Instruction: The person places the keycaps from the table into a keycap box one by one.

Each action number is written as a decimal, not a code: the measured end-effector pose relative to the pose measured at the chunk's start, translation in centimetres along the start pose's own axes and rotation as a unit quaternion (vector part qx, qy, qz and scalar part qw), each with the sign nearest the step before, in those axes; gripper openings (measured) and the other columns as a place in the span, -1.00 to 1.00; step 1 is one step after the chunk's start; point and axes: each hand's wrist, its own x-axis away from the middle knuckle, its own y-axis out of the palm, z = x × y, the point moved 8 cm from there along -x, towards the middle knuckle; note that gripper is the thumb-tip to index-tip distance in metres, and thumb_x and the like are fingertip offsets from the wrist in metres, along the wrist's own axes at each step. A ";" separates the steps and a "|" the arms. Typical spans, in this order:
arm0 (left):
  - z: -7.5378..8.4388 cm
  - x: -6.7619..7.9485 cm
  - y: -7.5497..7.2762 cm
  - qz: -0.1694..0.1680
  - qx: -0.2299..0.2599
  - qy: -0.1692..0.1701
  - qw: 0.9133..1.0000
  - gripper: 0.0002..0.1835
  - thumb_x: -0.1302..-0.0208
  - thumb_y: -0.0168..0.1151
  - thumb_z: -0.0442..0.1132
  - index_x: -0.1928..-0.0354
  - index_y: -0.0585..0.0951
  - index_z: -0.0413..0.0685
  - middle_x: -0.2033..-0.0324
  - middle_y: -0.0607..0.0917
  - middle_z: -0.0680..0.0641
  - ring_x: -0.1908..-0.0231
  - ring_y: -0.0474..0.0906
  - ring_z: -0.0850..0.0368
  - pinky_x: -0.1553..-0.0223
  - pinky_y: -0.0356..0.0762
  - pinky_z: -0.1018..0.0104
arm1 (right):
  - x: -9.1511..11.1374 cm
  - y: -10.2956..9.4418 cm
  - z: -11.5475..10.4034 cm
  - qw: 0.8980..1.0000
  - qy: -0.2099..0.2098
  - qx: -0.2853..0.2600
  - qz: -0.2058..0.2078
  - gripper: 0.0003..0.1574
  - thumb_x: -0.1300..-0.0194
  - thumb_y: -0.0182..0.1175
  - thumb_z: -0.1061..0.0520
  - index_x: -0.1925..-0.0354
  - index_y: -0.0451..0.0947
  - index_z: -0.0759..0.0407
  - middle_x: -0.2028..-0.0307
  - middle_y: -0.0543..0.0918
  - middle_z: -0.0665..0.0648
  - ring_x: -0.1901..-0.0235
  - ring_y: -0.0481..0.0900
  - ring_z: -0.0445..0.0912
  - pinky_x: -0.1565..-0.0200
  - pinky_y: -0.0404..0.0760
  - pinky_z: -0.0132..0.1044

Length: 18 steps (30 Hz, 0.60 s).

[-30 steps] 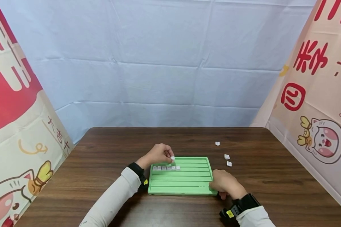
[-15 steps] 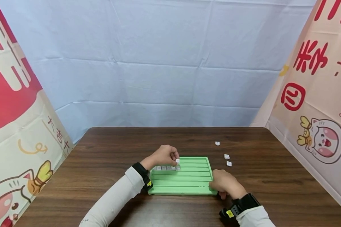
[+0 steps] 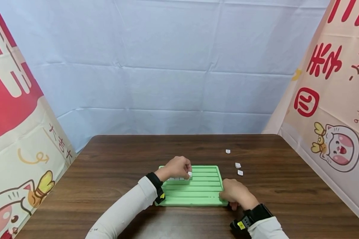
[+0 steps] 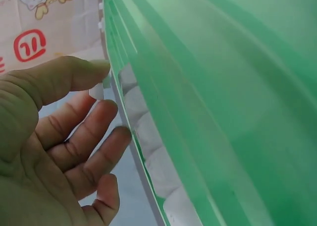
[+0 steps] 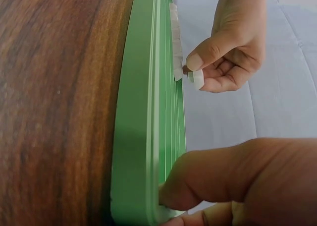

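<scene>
Between thumb and fingertips my left hand (image 3: 176, 167) pinches a small white tile (image 3: 190, 174), held just over the far part of a green ridged tray (image 3: 194, 193). In the right wrist view the held tile (image 5: 197, 80) shows a pale green part. A row of similar white tiles (image 4: 157, 169) lies in one groove of the tray, partly hidden by the left hand in the head view. At the tray's near right corner my right hand (image 3: 238, 193) grips the edge, thumb inside the rim and fingers outside.
Three loose white tiles, a far one (image 3: 228, 151) and two nearer ones (image 3: 237, 165), lie right of the tray on the brown wooden table (image 3: 122, 156). A pale blue cloth (image 3: 167, 83) hangs behind, with printed cloths at both sides.
My left hand has moved right and nearer with its tile, from above the tray's far edge to the right end of the row. The right hand stays on the tray.
</scene>
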 end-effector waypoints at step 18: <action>0.5 -0.8 0.7 0.017 -0.059 -0.078 0.995 -0.81 0.04 0.45 -0.27 0.56 0.58 0.11 0.56 0.51 0.20 0.52 0.40 0.22 0.31 0.22 0.16 | 0.0 0.1 0.0 1.000 0.000 -0.002 -0.010 -0.73 -0.23 0.08 0.29 0.61 0.45 0.22 0.77 0.45 0.18 0.80 0.48 -0.05 0.69 0.42 -0.27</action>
